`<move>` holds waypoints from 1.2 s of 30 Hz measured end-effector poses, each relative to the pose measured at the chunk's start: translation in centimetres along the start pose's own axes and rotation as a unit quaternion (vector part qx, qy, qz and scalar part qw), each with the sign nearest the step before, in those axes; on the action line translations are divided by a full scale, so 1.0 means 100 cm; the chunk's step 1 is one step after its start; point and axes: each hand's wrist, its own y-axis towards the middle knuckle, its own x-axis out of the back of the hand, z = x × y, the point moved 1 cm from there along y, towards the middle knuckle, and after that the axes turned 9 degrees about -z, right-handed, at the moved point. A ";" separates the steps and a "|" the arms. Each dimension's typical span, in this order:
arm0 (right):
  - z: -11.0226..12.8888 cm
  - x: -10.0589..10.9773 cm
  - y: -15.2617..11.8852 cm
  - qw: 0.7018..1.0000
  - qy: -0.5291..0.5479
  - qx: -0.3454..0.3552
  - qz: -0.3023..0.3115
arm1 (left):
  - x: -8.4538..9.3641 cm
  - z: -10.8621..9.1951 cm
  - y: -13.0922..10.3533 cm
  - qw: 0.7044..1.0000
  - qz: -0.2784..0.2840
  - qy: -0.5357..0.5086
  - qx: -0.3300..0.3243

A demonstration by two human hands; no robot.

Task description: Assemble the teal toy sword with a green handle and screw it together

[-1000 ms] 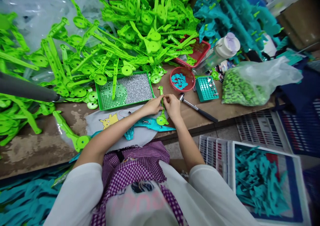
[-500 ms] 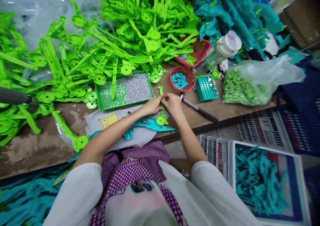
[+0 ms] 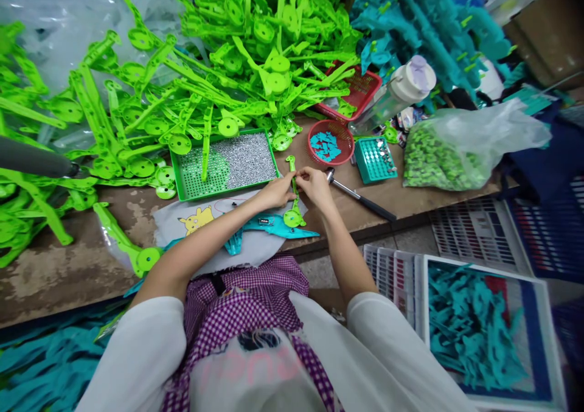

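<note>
Both the left hand (image 3: 276,191) and right hand (image 3: 318,188) pinch 1 green lever piece (image 3: 293,200) over the teal part (image 3: 274,224) at the table edge, seemingly mid-fitting, needing steady alignment, beside the green tray (image 3: 182,184) of tiny silver bits and the red basket (image 3: 314,133) of teal chips.
</note>
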 end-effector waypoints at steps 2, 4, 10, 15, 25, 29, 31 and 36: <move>-0.001 -0.001 0.001 1.000 0.006 -0.008 0.001 | 0.001 -0.001 -0.001 1.000 -0.002 -0.002 0.002; -0.003 -0.001 0.001 1.000 0.020 -0.019 0.003 | 0.001 -0.002 -0.001 1.000 -0.003 -0.005 0.002; -0.015 -0.005 0.001 0.994 0.101 -0.044 0.003 | 0.001 -0.002 -0.002 1.000 0.001 -0.011 0.011; -0.026 -0.004 0.000 0.978 0.187 -0.079 0.039 | 0.001 -0.001 -0.002 1.000 0.008 -0.019 0.010; -0.035 0.004 -0.040 0.963 0.259 -0.056 0.047 | 0.000 0.006 0.002 0.999 -0.006 0.026 -0.020; -0.026 0.012 -0.049 0.985 0.154 0.023 0.074 | -0.001 0.008 0.003 1.000 0.000 0.013 -0.020; -0.023 0.019 -0.051 0.991 0.065 0.094 0.073 | -0.001 0.008 0.003 1.000 0.004 0.013 -0.018; -0.025 0.027 -0.044 0.968 -0.053 0.225 0.096 | -0.001 0.008 0.003 1.000 0.007 0.010 -0.015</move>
